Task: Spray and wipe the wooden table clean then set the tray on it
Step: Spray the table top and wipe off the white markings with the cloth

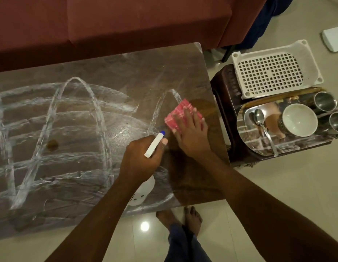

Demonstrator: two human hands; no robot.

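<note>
The wooden table [111,76] is streaked with white foamy smears over most of its left and middle; its right end looks darker and wiped. My left hand [141,159] grips a white spray bottle [143,191], whose head with a blue nozzle [154,142] points toward the cloth. My right hand [190,133] presses flat on a folded red cloth [176,114] near the table's right end. A small brown blob [52,144] lies on the table at the left. The tray [259,148], on a low stool to the right, carries a bowl [299,120], a spoon [262,127] and two steel cups [325,102].
A white perforated plastic basket [274,70] leans behind the tray on the dark stool [223,87]. A maroon sofa [126,21] runs along the table's far side. My bare feet [181,218] stand on the pale tiled floor at the table's near edge. A white box [334,37] lies far right.
</note>
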